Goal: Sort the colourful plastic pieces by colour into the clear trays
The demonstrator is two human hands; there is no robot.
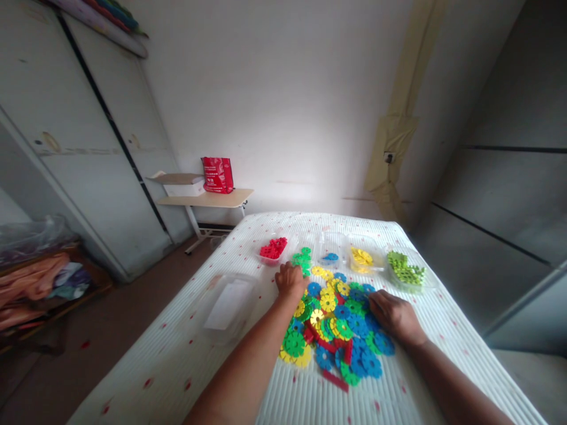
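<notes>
Separating overlapped pieces is judged best done from the rim of the loose pile of flower-shaped yellow, green and blue plastic discs [342, 313], spread between both forearms. At its eleven o'clock, the left hand [291, 278] is curled against a small cluster of green plastic discs [303, 258]; at three, the right hand [394, 313] is bent over the pile's edge. Whether anything is gripped, or how wide either grip is opened, cannot be told. Discs should be pinched lightly, so that neighbours are not dragged.

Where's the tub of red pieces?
Left of centre in the head view, the tub sits just beyond the left hand, farther back than the white sheet.
</notes>
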